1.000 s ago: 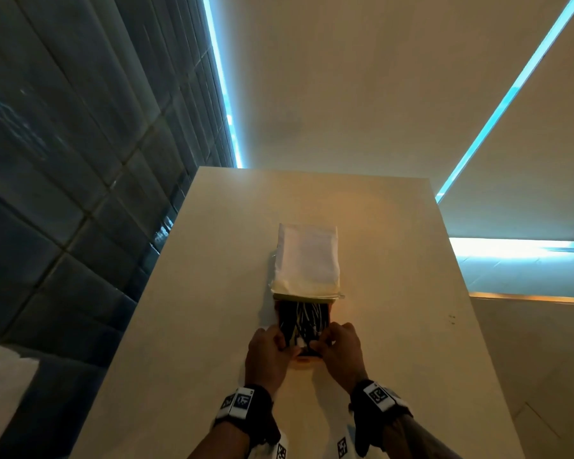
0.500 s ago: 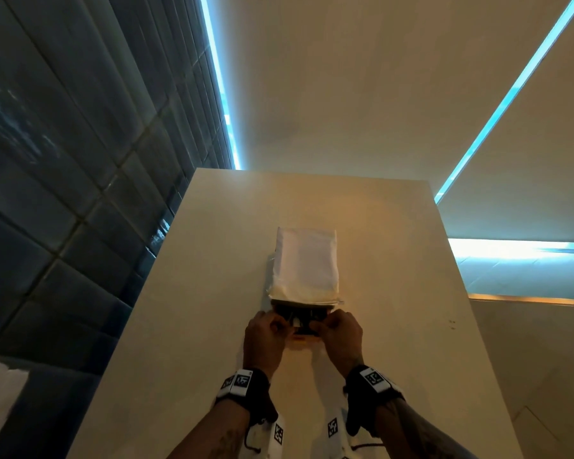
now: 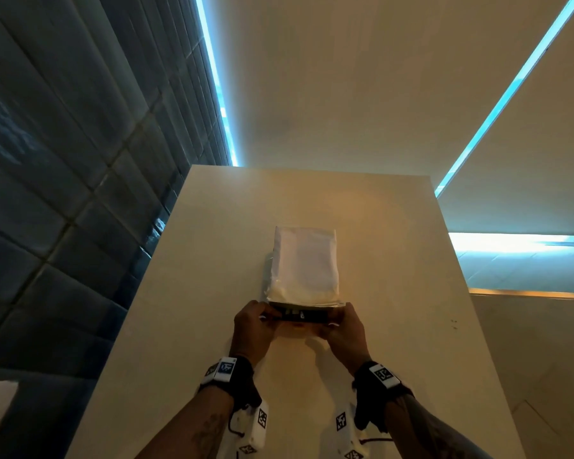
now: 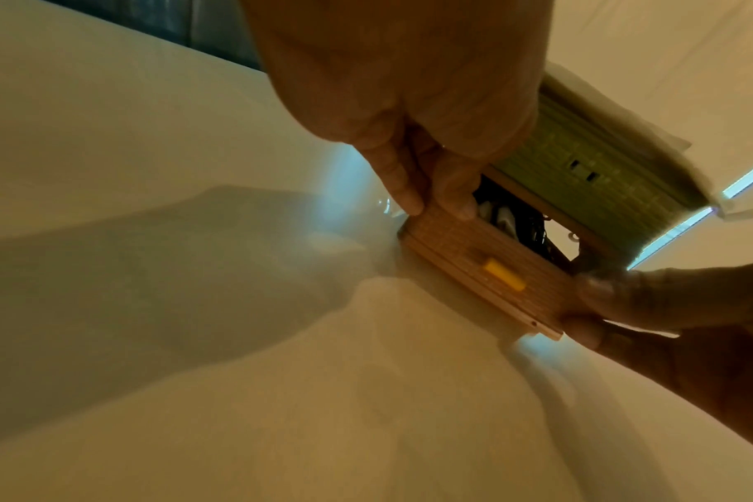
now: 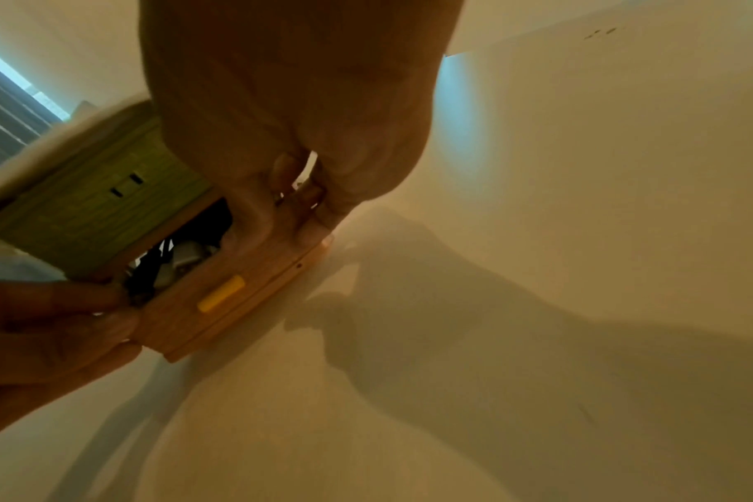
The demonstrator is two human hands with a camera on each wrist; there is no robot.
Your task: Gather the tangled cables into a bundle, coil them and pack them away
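Pale beige table carrying one box, white lid on top, sitting near middle, front drawer sticking out.

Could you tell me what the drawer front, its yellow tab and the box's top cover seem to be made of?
Drawer front: probably moulded plastic, matte tan, with a fine ribbed grid.
Yellow tab: likely smooth plastic, bright and slightly glossy.
Top cover: looks like soft white fabric or paper, matte; which one is unclear.
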